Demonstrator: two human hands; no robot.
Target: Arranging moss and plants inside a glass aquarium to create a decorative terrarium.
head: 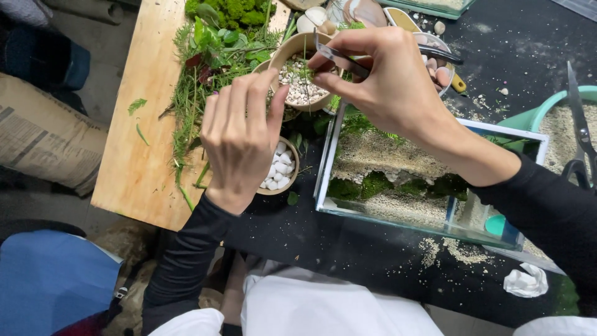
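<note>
The right hand is closed around a pair of long metal tweezers, pinched between thumb and fingers; the tips point toward the paper cup of gravel, but whether they grip anything is too small to tell. The far end of the tweezers runs out past the knuckles toward the top of the black worktop. The left hand is seen from the back, fingers curled at the near rim of that cup. Its fingertips are turned away, so I cannot tell whether it clasps the cup or only touches it, or holds a sprig. The cup stands at the seam where the wooden board meets the worktop, near the far edge, with green stems poking out of it.

Under the left wrist a second small cup of white pebbles is half covered by the hand. Loose cuttings of moss and ferns lie along the right edge of the board, cut off at the top. A glass tank with sand, rock and moss sits in the middle of the worktop, its far left corner hidden by the right forearm. Scissors and a green tub are cropped at the right edge. A crumpled white tissue lies near the front right corner
</note>
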